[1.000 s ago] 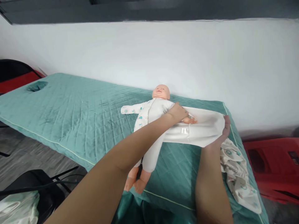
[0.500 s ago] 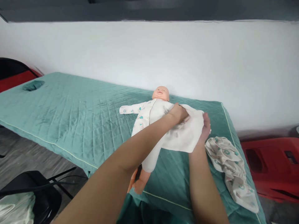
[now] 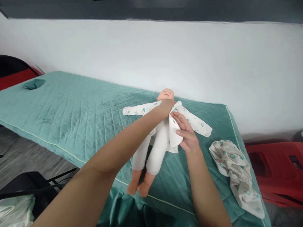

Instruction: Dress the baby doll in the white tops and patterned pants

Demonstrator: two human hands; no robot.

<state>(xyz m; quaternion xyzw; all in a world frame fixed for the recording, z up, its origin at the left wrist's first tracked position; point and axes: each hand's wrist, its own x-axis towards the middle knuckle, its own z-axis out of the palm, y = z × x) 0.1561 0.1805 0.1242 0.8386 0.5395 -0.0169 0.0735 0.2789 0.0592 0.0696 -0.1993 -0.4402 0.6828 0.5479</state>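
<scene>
A baby doll (image 3: 167, 94) lies on its back, its head toward the wall, dressed in white pants (image 3: 157, 154) with bare feet. On it is a white baby shirt (image 3: 197, 123) with a small coloured print, both sleeves stretched out sideways. My left hand (image 3: 165, 107) is curled at the doll's upper chest, against the shirt's raised edge; its fingertips are hidden. Just to the right, my right hand (image 3: 186, 130) has the front flap of the shirt between thumb and fingers, showing the plain inner side.
Crumpled printed baby clothing (image 3: 233, 167) lies at the right of the green quilted bed (image 3: 82, 110), which has a hole at its far left. Beyond its right end is a red plastic object (image 3: 279, 170). A black chair (image 3: 21, 186) with pale cloth stands lower left.
The doll's right-side arm now shows inside the sleeve, stretched out on the bed. Both hands have moved left to the chest, bringing the spread shirt flap inward.
</scene>
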